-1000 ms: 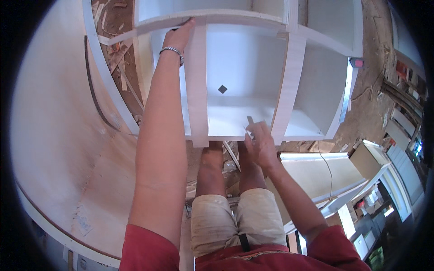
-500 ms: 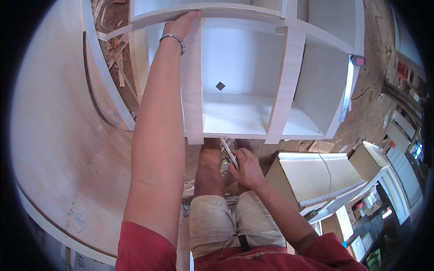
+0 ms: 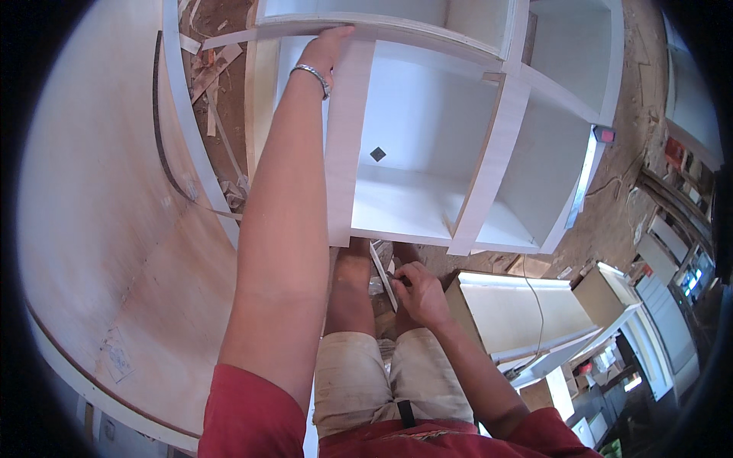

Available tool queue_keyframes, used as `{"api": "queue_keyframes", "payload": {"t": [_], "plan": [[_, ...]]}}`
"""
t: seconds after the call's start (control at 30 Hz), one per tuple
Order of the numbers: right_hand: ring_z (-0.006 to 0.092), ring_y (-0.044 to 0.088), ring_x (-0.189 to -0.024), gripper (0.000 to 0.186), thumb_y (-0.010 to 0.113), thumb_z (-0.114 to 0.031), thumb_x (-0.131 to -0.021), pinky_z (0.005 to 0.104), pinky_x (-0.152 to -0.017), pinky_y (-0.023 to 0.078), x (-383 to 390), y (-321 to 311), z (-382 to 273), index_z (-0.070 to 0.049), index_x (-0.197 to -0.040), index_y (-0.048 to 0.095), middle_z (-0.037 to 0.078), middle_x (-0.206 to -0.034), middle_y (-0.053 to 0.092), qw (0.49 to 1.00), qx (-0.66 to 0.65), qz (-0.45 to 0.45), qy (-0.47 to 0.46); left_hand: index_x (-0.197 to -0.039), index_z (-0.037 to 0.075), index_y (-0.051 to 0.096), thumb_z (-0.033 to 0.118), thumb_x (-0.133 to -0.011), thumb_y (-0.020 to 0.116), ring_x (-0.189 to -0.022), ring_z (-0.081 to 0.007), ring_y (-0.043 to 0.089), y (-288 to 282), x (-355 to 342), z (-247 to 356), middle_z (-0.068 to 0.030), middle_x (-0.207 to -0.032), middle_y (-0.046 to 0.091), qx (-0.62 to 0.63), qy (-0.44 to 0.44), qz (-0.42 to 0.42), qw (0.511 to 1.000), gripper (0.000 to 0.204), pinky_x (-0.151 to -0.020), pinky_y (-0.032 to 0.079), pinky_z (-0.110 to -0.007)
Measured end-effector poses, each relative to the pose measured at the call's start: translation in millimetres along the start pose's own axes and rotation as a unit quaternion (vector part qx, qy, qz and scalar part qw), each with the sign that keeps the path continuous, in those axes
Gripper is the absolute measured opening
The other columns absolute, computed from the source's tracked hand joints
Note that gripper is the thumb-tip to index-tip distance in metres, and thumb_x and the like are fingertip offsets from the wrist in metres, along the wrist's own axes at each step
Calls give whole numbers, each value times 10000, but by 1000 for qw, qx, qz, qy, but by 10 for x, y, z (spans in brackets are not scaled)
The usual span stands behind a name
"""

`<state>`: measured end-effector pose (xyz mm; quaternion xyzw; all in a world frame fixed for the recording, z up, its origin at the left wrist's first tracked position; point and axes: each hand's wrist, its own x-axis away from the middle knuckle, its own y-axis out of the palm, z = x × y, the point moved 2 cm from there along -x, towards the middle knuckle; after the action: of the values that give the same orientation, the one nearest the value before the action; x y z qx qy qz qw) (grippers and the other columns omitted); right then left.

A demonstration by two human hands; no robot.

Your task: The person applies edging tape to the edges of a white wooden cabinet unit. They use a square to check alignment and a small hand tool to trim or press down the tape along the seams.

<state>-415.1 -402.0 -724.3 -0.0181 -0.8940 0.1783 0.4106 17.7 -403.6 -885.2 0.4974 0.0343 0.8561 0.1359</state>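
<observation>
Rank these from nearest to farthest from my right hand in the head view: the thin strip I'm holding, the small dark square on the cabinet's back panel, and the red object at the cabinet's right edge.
From the right hand:
1. Thin strip: in its fingers, just left.
2. Small dark square: above, inside the white cabinet.
3. Red object: far upper right.

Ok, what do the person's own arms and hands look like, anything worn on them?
Both forearms are bare. Short red sleeves cover the upper arms only. The left hand has a silver metal bracelet around its wrist. The right hand is bare: no glove, watch or band shows. No gloves on either hand, and no rings can be made out.
</observation>
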Motion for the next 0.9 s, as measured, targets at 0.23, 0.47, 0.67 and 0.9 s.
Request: {"api": "queue_keyframes", "payload": {"t": [0.23, 0.47, 0.67, 0.9], "plan": [[383, 642, -914, 182, 777, -105, -849, 470, -840, 523, -23, 30, -163, -25, -955, 653, 165, -958, 657, 993, -60, 17, 96, -1351, -22, 567, 416, -964, 677, -1240, -324, 591, -167, 21, 93, -215, -1352, 605, -44, 11, 8, 999, 594, -1036, 495, -440], [352, 700, -1012, 297, 704, -141, -921, 427, -898, 550, -62, -508, -344, -31, -1197, 705, 184, -1093, 715, 995, -93, 38, 16, -1296, 22, 609, 284, -997, 693, -1197, -250, 638, -161, 1707, -850, -144, -1239, 681, -298, 262, 140, 907, 406, -1013, 504, -362], [226, 740, -943, 211, 622, -91, -964, 383, -843, 576, 58, -653, -201, -66, -1140, 735, 126, -1006, 746, 998, 10, -54, -12, -1268, 20, 646, 240, -1043, 627, -1047, -135, 678, -292, 2948, -2045, -71, -1101, 732, -277, -42, -136, 950, 315, -947, 528, -307], [221, 745, -852, 142, 561, -135, -1065, 357, -734, 581, 265, -1085, 481, -47, -1127, 469, 153, -946, 746, 937, -319, -50, 133, -1296, 1, 642, 237, -1045, 645, -965, -118, 675, 564, 3279, -2585, -61, -1099, 736, 45, -208, -153, 965, 345, -884, 549, -280]]}}
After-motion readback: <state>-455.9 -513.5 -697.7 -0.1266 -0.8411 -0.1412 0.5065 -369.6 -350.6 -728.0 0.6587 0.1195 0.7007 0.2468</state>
